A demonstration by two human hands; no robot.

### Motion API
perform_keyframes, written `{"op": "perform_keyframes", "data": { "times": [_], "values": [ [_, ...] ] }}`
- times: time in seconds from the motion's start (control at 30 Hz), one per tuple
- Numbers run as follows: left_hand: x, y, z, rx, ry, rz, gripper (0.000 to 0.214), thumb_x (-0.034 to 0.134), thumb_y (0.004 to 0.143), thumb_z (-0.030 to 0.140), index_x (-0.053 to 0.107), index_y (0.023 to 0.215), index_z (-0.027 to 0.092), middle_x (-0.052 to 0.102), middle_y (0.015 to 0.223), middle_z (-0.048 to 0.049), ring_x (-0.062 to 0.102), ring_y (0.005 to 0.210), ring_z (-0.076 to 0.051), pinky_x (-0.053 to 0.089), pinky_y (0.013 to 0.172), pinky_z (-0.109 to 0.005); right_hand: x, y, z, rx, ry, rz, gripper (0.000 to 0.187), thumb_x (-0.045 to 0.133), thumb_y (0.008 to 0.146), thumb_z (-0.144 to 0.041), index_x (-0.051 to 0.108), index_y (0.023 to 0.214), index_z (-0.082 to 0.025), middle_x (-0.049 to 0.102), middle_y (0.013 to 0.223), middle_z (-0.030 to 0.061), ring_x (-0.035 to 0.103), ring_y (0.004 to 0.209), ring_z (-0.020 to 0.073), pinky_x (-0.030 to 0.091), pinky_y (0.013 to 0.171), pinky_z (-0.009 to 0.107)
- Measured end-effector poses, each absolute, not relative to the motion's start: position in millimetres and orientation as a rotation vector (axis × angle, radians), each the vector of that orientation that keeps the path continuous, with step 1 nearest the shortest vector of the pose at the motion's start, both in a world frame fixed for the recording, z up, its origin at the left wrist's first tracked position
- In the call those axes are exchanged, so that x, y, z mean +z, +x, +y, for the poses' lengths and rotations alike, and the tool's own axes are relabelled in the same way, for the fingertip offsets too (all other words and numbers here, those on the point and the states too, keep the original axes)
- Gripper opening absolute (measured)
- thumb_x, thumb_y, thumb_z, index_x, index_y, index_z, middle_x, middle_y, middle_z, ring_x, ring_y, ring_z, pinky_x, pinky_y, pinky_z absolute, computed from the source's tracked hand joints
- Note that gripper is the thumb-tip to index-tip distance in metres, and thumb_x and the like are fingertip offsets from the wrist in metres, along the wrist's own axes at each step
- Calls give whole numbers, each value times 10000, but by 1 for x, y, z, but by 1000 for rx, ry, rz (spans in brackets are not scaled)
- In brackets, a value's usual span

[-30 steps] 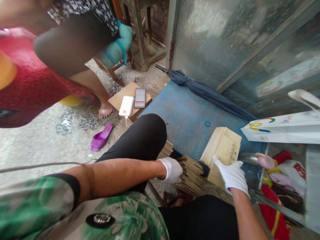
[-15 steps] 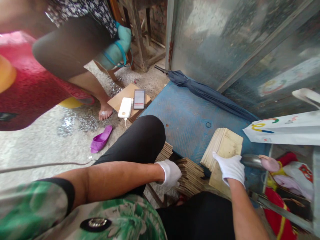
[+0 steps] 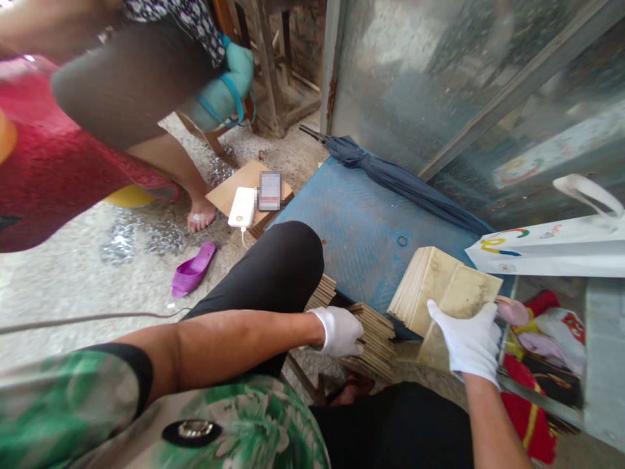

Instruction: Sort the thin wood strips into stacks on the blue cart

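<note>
My left hand [image 3: 340, 332], in a white glove, has its fingers curled against the left side of a stack of thin tan boards [image 3: 375, 342]; the fingertips are partly hidden. A white glove also covers my right hand [image 3: 471, 339], which grips a pale yellowish rectangular board [image 3: 463, 290], the thumb at its left and the fingers at its right. This board overlaps a leaning stack of similar cream boards [image 3: 415, 286] on a blue platform [image 3: 356, 228]. More tan boards [image 3: 321, 293] show beside my knee.
A folded dark umbrella [image 3: 400, 179] lies along the platform's back edge. At right are a white paper bag [image 3: 551, 251] and an open drawer of oddments [image 3: 551, 345]. A white power bank [image 3: 242, 207] and a phone [image 3: 270, 191] rest on cardboard. Another person [image 3: 131, 85] sits at left.
My right hand has shifted right, and a pale board now sticks out rightward beyond the cream stack. My left hand has edged slightly right along the tan stack. The view has turned a little.
</note>
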State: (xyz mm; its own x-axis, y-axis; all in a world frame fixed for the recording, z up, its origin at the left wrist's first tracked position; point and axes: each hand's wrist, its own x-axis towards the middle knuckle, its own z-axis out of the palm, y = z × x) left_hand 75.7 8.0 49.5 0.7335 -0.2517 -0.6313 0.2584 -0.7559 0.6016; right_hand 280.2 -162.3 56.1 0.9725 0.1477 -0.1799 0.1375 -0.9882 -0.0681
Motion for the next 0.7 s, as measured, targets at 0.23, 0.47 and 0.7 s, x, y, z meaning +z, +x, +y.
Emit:
{"op": "perform_keyframes", "data": {
  "times": [0.23, 0.47, 0.7],
  "values": [
    [66, 93, 13, -514, 1741, 309, 486, 535, 895, 583, 701, 1142, 199, 736, 1012, -60, 682, 921, -205, 487, 772, -261, 77, 229, -164, -110, -2925, -731, 1163, 686, 623, -775, 357, 1456, -33, 539, 1227, 310, 568, 1066, 475, 489, 801, 547],
    [74, 99, 19, -169, 1290, 431, 638, 601, 870, 576, 607, 1314, 119, 693, 1139, -97, 629, 1000, -202, 494, 853, -285, 65, 199, -166, -109, -2782, -1117, 1218, 669, 655, -758, 229, 1545, -52, 492, 1321, 284, 588, 1062, 437, 523, 773, 507],
    [83, 96, 23, -299, 1498, 600, 505, 505, 937, 561, 721, 983, 107, 582, 699, 9, 490, 646, -93, 396, 572, -203, 55, 194, -157, 255, -2799, -1151, 1158, 671, 688, -649, 168, 1553, -66, 384, 1472, 283, 478, 1268, 440, 440, 996, 533]
  ]
}}
